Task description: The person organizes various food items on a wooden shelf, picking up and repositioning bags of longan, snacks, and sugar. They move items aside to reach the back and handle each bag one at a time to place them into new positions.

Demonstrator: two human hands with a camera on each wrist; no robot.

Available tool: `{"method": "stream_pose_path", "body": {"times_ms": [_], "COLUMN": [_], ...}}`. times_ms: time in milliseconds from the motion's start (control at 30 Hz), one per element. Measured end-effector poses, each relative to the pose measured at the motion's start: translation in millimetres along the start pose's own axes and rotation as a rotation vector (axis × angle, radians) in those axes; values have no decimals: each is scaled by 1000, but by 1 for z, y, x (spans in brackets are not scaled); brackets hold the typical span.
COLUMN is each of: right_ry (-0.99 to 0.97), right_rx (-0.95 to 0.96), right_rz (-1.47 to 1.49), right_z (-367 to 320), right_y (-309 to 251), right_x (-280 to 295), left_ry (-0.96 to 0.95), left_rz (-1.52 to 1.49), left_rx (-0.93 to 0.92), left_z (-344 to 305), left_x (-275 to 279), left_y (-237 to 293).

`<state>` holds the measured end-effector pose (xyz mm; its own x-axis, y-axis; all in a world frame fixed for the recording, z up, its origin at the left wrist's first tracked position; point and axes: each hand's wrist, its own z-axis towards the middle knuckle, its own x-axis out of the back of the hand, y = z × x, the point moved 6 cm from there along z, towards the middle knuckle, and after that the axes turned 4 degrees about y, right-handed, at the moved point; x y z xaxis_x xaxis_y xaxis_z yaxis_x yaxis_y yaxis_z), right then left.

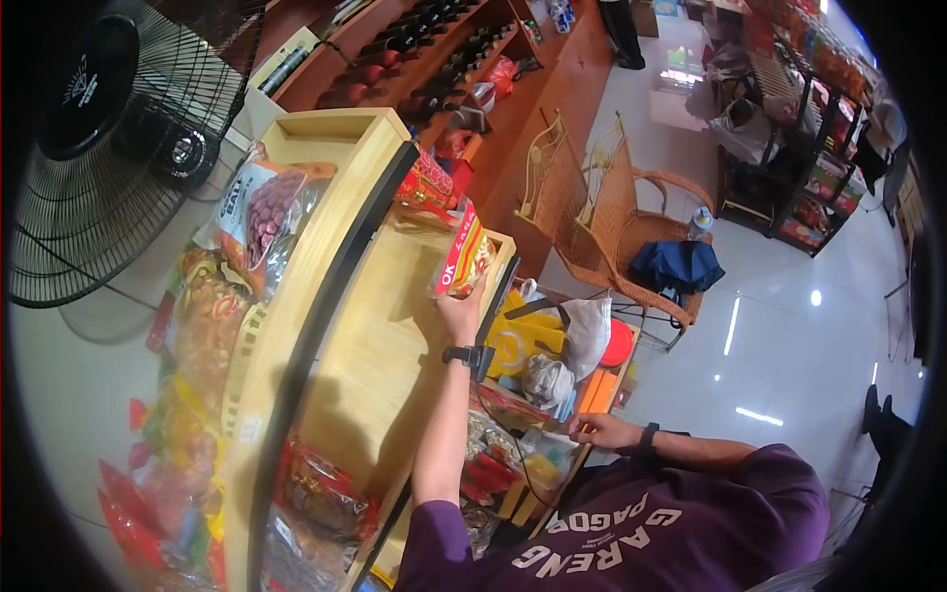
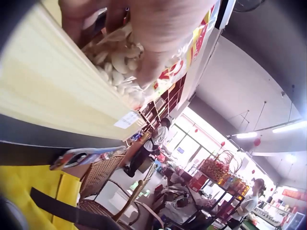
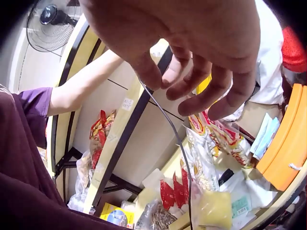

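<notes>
My left hand [image 1: 459,308] is stretched up to the far end of a pale wooden shelf [image 1: 380,345] and grips a clear snack packet [image 1: 462,255] with a red and yellow label, held upright just above the shelf board. The left wrist view shows the fingers of that hand [image 2: 129,28] curled round the packet [image 2: 120,64], which is full of pale seeds and is pressed close to the shelf [image 2: 48,91]. My right hand [image 1: 595,430] hangs low beside the lower rack; its fingers [image 3: 192,91] are loosely curled and hold nothing that I can see. A thin black wire [image 3: 177,143] runs down past them.
Snack bags [image 1: 261,212] fill the upper shelf at left. More packets [image 3: 206,177] lie in the lower rack, beside an orange crate [image 3: 283,143] and a yellow bag [image 1: 518,340]. A fan [image 1: 109,128] stands at top left. Wicker chairs [image 1: 612,217] are on the tiled floor behind.
</notes>
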<state>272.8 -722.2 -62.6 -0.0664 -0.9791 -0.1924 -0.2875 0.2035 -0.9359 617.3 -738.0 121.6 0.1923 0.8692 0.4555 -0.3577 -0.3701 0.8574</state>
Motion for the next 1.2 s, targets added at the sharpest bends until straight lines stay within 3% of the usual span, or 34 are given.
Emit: {"method": "stream_pose_path", "body": {"times_ms": [200,300,400,567,667,700,733,833,933,967,1067,1100,1200], "right_ry": [-63,-95,-130,-192,-236,-241,-245,-244,-287,-254,-111,-122,-78], "right_rx": [70,35,-33,11,42,29,7,-75,193,125,-133,-115,-333], "right_rz": [-102,-159,-130,-49,-114,-117,-138,-189,-393,-470,-315,-247,-224], "right_z": [-5,-3,-1,19,27,31,32,40,62,66,86,100,104], "right_y": [1,-2,-2,22,18,21,16,8,17,26,48,82,103], "right_x": [-7,-10,-12,-20,-30,-33,-37,-43,-50,-49,-51,-48,-46], "left_ry": [-94,-250,-217,-85,67,68,72,57,119,147,173,170,207], "left_rz": [-89,-172,97,57,-15,-118,-114,-435,-338,-360,-319,-358,-268], "left_rx": [-51,-32,-83,-192,-99,23,-44,313,464,492,606,680,630], "left_z": [-1,-6,-33,-89,-147,-166,-183,-246,-302,-323,-370,-380,-406], "left_x": [-2,-1,26,78,109,114,119,125,140,141,146,148,149], "left_y": [-16,-32,-31,-28,-19,-38,-48,-104,-139,-154,-169,-162,-158]}}
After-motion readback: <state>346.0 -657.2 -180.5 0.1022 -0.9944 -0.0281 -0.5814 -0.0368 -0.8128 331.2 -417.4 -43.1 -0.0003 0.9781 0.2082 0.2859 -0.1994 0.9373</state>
